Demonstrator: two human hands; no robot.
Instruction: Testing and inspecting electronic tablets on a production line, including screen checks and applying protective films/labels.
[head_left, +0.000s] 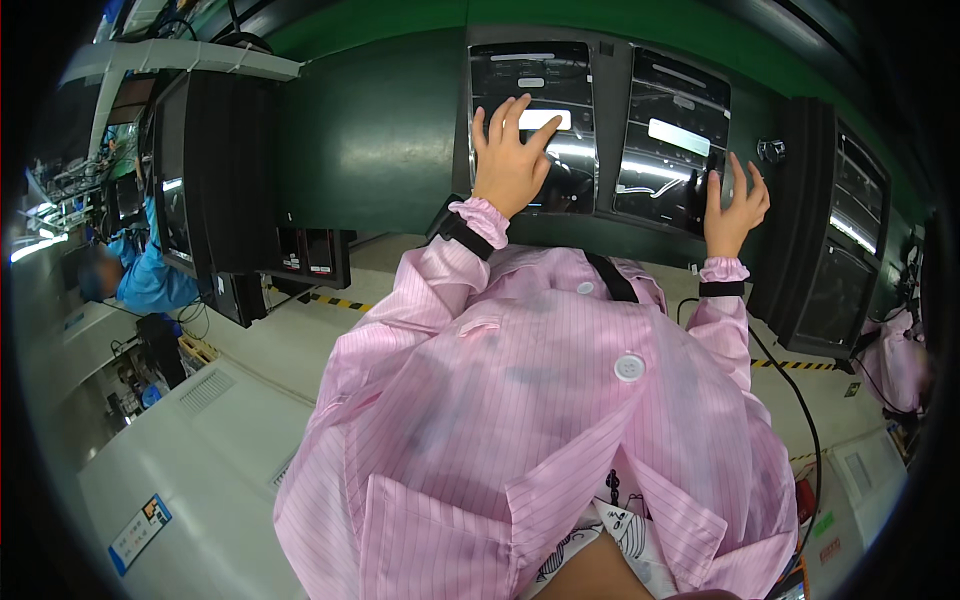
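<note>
- Up ahead, the left hand (510,160) lies flat with its fingers spread on the left dark glossy panel (533,125), fingertips touching a pale rectangular label (546,119) near the panel's middle; it pinches nothing.
- The right hand (735,205) is raised with fingers spread and slightly curled, at the right edge of the right dark glossy panel (672,140); whether it touches the panel or only hovers just beside it cannot be told.
- Both panels sit side by side in a grey frame (612,120), tilted apart from each other, with bright light streaks reflected across their faces; the right one also bears a pale label (678,137).
- A green wall surface (370,130) fills the space to the left of the frame.
- Both forearms wear pink striped sleeves with gathered cuffs and black wrist straps (462,232); the pink smock (540,420) with a white button (629,367) fills the lower middle of the view.
- A black cable (790,380) runs down by the right sleeve over the pale bench (200,450).
- Black racks of dark screens stand at left (215,170) and right (830,240).
- Far left, another person in blue (150,275) is bent over a separate station, well apart.
</note>
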